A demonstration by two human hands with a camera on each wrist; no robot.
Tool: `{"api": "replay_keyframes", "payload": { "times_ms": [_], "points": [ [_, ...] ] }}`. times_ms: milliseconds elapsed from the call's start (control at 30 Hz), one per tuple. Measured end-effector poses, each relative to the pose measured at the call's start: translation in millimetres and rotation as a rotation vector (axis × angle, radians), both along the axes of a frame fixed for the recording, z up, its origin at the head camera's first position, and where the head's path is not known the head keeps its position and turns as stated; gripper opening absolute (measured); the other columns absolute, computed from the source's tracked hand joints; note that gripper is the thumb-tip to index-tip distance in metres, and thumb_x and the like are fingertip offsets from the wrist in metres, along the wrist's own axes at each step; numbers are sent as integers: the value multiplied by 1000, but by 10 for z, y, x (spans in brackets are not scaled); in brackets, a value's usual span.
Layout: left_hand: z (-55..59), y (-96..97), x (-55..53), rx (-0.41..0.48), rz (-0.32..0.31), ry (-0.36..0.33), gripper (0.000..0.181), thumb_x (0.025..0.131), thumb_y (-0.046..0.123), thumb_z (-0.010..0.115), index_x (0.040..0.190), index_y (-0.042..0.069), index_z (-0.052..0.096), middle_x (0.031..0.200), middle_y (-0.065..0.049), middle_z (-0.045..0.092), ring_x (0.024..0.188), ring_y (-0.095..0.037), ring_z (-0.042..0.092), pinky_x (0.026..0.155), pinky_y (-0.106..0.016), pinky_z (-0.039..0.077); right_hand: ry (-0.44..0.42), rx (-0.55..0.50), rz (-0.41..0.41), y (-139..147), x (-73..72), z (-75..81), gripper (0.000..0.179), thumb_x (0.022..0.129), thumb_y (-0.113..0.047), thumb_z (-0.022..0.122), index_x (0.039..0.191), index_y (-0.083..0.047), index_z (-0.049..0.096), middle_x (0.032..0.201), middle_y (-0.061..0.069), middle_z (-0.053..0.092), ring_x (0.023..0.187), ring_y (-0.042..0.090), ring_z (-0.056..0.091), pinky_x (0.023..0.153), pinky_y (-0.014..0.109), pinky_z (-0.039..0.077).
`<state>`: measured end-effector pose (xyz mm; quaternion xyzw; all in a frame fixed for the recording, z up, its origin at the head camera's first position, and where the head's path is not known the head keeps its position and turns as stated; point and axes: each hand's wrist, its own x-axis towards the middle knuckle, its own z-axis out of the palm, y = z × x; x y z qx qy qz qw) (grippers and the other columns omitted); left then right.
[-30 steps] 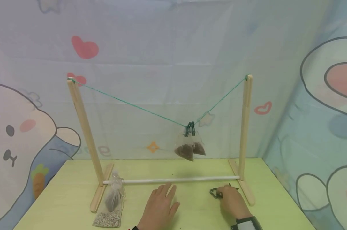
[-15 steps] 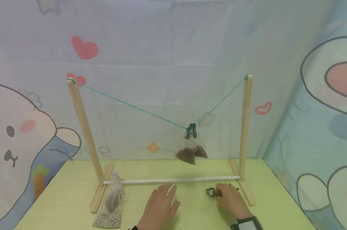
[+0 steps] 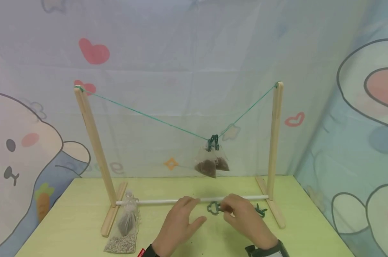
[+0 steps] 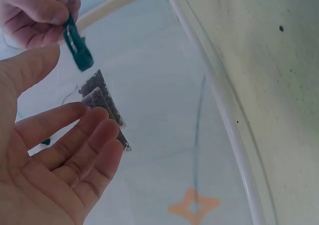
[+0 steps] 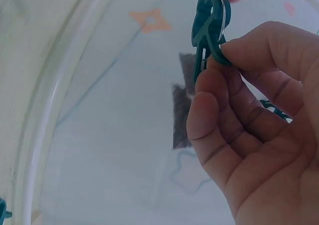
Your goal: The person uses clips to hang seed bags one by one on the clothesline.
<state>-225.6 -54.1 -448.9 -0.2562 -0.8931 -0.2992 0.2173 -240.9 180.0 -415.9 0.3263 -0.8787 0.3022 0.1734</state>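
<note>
Between thumb and fingers my right hand (image 3: 243, 216) pinches a dark green plastic clip (image 3: 214, 208), its looped end pointing left. The right wrist view shows that clip (image 5: 212, 25) close up, with a metal spring along it. My left hand (image 3: 179, 219) is just left of the clip, fingers loosely bent and holding nothing; the left wrist view shows its bare palm (image 4: 55, 180). Above both hands, two clear bags of dark contents (image 3: 208, 168) hang from the green string (image 3: 145, 115) by green clips (image 3: 213, 142).
Wooden posts (image 3: 275, 142) carry the string, joined low by a white rod (image 3: 158, 202). Another green clip (image 3: 260, 210) lies by the right foot. At the left, a drawstring bag (image 3: 126, 223) and a bag of pale grains (image 3: 120, 244) lie on the yellow-green table (image 3: 62, 221).
My right hand has moved left from beside the right post, carrying the green clip toward my left hand. The left hand has turned slightly, its thumb spread toward the clip. The hanging bags sway a little.
</note>
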Motion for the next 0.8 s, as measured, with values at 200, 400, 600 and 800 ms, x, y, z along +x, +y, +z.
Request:
{"api": "replay_keyframes", "payload": {
  "times_ms": [200,400,600,800],
  "points": [
    [-25,54,1,40,-46,-15,48,93,29,80,133,7,67,117,-6,67,105,-20,65,87,-33,57,65,-46,76,-90,27,-21,28,81,13,71,89,-13,70,86,-7,65,75,2,57,64,23,53],
    [-38,87,3,64,-61,-36,47,92,27,81,135,15,67,115,-2,67,103,-15,63,84,-30,55,69,-70,131,-150,26,-48,28,79,14,71,90,-13,71,86,-7,64,76,0,56,65,23,55],
    [-20,99,0,120,-53,-49,36,90,23,83,122,10,72,104,0,67,94,-13,63,78,-25,55,84,-107,162,-174,4,-68,30,80,15,71,92,-12,70,88,-6,65,77,0,55,65,24,55],
    [3,96,-7,292,-50,-57,34,90,22,82,119,8,73,98,-3,67,86,-21,64,71,-28,56,40,-310,130,-135,-33,-101,38,84,7,77,119,-4,69,104,3,69,84,13,66,66,28,58]
  ]
}}
